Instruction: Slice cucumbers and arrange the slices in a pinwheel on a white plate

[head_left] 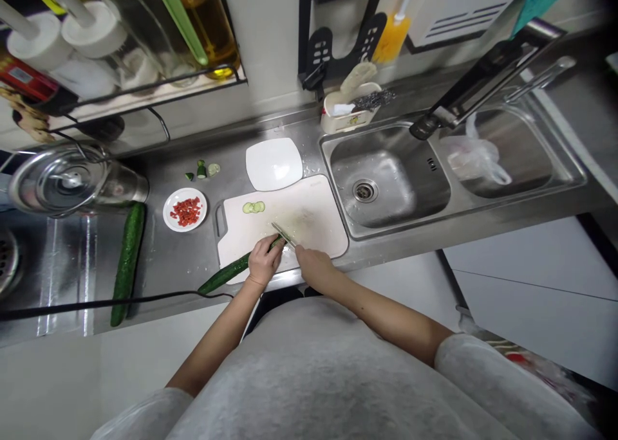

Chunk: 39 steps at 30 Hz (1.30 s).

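My left hand [263, 262] is closed over a long cucumber [223, 276] that lies on a pale cutting board [309, 218], pressing it down near its cut end. My right hand [311, 264] grips the handle of a knife [284, 234] whose blade stands on the cucumber right by my left fingers. A few cucumber slices [253, 207] lie at the far left of the board.
A second whole cucumber [127, 261] lies left on the steel counter. A small dish of chopped red pepper [185, 210], an empty white plate [273, 163], cucumber ends [201, 169], a lidded pot [67, 181] and a black cable [96, 303] are nearby. A double sink [386, 179] is right.
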Each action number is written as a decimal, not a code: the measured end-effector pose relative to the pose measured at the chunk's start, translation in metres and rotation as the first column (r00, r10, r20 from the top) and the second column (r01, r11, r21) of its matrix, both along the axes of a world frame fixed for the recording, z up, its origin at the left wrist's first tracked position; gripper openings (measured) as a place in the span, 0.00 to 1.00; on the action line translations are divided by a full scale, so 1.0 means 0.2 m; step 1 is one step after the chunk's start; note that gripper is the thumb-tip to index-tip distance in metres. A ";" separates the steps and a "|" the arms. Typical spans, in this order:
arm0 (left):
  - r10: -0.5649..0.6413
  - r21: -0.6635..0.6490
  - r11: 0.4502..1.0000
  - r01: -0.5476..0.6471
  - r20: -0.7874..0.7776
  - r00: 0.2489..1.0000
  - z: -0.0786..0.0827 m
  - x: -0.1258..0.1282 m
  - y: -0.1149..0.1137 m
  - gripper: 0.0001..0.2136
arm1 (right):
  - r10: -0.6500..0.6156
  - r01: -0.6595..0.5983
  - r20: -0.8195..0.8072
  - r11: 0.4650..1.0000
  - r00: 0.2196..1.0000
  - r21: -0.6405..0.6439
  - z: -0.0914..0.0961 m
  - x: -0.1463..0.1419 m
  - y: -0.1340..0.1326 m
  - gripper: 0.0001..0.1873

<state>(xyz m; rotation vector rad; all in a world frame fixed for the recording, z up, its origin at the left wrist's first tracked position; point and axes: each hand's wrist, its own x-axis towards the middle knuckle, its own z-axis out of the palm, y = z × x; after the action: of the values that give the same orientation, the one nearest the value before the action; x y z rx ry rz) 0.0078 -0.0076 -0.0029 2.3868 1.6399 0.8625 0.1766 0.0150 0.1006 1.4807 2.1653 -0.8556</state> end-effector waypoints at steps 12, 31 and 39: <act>0.003 0.009 1.000 -0.003 -0.019 1.000 -0.01 0.00 0.00 0.12 | 0.001 -0.001 0.002 1.000 1.000 0.015 -0.02 -0.01 0.00 0.12; -0.004 0.011 1.000 0.004 -0.006 1.000 0.01 0.00 0.00 0.13 | 0.009 -0.009 0.010 0.999 1.000 0.054 -0.11 -0.01 -0.01 0.14; 0.002 -0.012 1.000 -0.002 0.011 1.000 0.01 0.00 0.00 0.13 | -0.005 0.005 0.008 1.000 1.000 0.016 -0.12 0.00 -0.01 0.15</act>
<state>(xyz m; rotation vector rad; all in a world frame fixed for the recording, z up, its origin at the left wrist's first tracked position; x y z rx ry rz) 0.0085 -0.0069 -0.0002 2.3686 1.6388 0.8619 0.1772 0.0132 0.0767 1.4955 2.1679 -0.8348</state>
